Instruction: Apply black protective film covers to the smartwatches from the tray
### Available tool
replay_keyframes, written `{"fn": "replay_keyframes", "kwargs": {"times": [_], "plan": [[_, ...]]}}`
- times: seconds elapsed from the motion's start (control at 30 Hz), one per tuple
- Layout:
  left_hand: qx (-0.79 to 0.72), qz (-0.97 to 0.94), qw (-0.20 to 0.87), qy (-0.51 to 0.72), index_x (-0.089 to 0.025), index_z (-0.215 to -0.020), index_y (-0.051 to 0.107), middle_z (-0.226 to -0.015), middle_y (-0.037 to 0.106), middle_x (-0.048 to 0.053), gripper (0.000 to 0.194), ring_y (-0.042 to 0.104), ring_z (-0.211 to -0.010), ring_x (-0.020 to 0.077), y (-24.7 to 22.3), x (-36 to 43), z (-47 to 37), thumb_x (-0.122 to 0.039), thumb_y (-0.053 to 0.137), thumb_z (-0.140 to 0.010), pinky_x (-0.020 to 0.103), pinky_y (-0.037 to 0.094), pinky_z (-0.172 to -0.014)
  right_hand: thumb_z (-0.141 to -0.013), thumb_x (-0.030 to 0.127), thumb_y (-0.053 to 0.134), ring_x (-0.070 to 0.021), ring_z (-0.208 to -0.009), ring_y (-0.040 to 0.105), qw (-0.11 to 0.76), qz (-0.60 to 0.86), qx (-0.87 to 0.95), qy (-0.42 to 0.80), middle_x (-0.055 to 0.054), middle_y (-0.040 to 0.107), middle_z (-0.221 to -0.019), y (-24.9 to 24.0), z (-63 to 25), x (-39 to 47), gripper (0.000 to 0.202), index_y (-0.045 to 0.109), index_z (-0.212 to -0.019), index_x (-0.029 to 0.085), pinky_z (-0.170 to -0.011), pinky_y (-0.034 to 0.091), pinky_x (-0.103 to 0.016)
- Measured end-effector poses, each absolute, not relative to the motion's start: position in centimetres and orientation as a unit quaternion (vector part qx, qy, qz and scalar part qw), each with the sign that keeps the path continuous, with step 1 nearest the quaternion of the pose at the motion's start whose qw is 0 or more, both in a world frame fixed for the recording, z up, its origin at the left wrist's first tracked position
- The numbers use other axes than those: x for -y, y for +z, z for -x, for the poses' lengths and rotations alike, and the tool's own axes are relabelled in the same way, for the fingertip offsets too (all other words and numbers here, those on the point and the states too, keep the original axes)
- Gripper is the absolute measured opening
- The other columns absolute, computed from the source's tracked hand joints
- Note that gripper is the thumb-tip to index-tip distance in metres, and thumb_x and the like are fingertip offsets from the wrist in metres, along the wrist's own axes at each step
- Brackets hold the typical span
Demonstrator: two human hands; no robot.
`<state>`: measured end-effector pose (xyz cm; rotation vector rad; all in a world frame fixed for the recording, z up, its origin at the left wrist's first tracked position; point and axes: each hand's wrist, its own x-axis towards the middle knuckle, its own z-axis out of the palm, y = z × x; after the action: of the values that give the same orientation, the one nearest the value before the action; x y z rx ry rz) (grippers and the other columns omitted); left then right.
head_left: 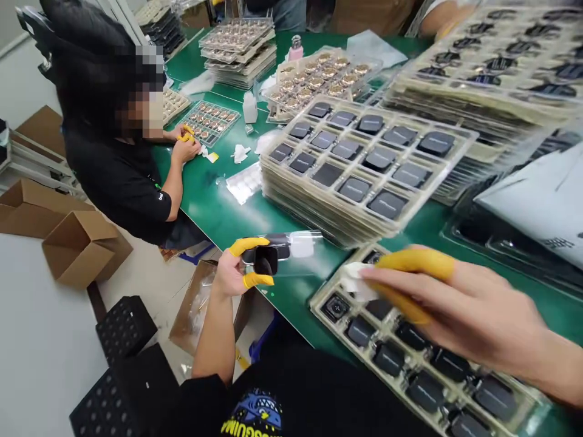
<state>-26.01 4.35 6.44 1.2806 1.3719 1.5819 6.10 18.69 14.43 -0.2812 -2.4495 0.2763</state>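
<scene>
My left hand (232, 271), with yellow finger cots on thumb and index finger, grips a dark, square smartwatch body (266, 260) by its edges above the table's near edge. Just behind it lies a clear plastic strip (314, 243) with a white patch and dark pieces. My right hand (473, 306), also in yellow finger cots and blurred, pinches a crumpled white wipe (357, 280). That hand hovers over the near corner of a plastic tray (319, 298), whose cells hold several black square watch pieces (426, 391).
A tall stack of trays with black squares (314, 209) stands ahead, with more trays (478, 97) to its right. A co-worker (122, 176) sits at the left by a tray of round parts (212, 121). A white bottle (250, 108) and cardboard boxes (84, 249) are also around.
</scene>
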Motion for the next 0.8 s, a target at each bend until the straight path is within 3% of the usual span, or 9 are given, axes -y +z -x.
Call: {"fn": "replay_keyframes", "kwargs": {"times": [0.1, 0.2, 0.4, 0.57, 0.7, 0.8], "plan": [[-0.49, -0.54, 0.352, 0.587, -0.019, -0.129, 0.081, -0.112, 0.085, 0.011, 0.075, 0.084, -0.095, 0.025, 8.2, -4.2, 23.5, -0.059, 0.104, -0.07, 0.035, 0.072, -0.087, -0.113, 0.012, 0.053, -0.0172, -0.076, 0.067, 0.336, 0.013, 0.932, 0.135, -0.006, 0.075, -0.098, 15.1, -3.1, -16.6, 0.024, 0.068, -0.131, 0.019, -0.067, 0.052, -0.031], [-0.454, -0.589, 0.356, 0.566, -0.019, -0.129, 0.081, -0.115, 0.086, 0.013, 0.07, 0.086, -0.104, 0.0282, 8.7, -4.0, 21.8, -0.056, 0.102, -0.073, 0.037, 0.071, -0.094, -0.112, 0.012, 0.052, -0.0197, -0.076, 0.06, 0.368, -0.019, 0.925, 0.097, -0.006, 0.071, -0.089, 14.7, -1.8, -14.9, 0.024, 0.071, -0.126, 0.014, -0.068, 0.048, -0.034], [-0.433, -0.661, 0.33, 0.516, -0.022, -0.136, 0.078, -0.116, 0.087, 0.01, 0.062, 0.085, -0.099, 0.0242, 8.0, -4.2, 19.1, -0.054, 0.095, -0.086, 0.032, 0.069, -0.09, -0.112, 0.012, 0.053, -0.0194, -0.077, 0.059, 0.402, -0.008, 0.916, 0.015, -0.005, 0.065, -0.081, 14.1, -2.8, -13.0, 0.025, 0.077, -0.112, 0.01, -0.064, 0.043, -0.034], [-0.494, -0.566, 0.372, 0.545, -0.021, -0.13, 0.079, -0.124, 0.084, 0.012, 0.071, 0.085, -0.103, 0.0272, 7.4, -4.2, 17.9, -0.062, 0.099, -0.076, 0.039, 0.071, -0.094, -0.109, 0.008, 0.053, -0.0201, -0.075, 0.06, 0.377, 0.124, 0.915, -0.068, -0.007, 0.068, -0.081, 13.9, -6.0, -14.4, 0.025, 0.077, -0.106, 0.014, -0.061, 0.041, -0.032], [-0.529, -0.529, 0.376, 0.547, -0.02, -0.126, 0.08, -0.118, 0.084, 0.012, 0.079, 0.084, -0.099, 0.028, 7.2, -4.4, 17.1, -0.067, 0.102, -0.067, 0.04, 0.072, -0.087, -0.107, 0.01, 0.06, -0.0198, -0.081, 0.064, 0.42, 0.2, 0.885, 0.02, -0.009, 0.076, -0.099, 13.4, -9.8, -14.1, 0.022, 0.073, -0.125, 0.015, -0.065, 0.044, -0.031], [-0.507, -0.555, 0.373, 0.544, -0.019, -0.122, 0.082, -0.113, 0.084, 0.012, 0.081, 0.084, -0.1, 0.028, 7.2, -5.4, 15.9, -0.073, 0.1, -0.065, 0.037, 0.07, -0.088, -0.109, 0.01, 0.057, -0.0183, -0.076, 0.06, 0.418, 0.172, 0.889, 0.071, -0.007, 0.074, -0.095, 13.4, -11.2, -12.3, 0.022, 0.072, -0.125, 0.014, -0.064, 0.042, -0.031]]}}
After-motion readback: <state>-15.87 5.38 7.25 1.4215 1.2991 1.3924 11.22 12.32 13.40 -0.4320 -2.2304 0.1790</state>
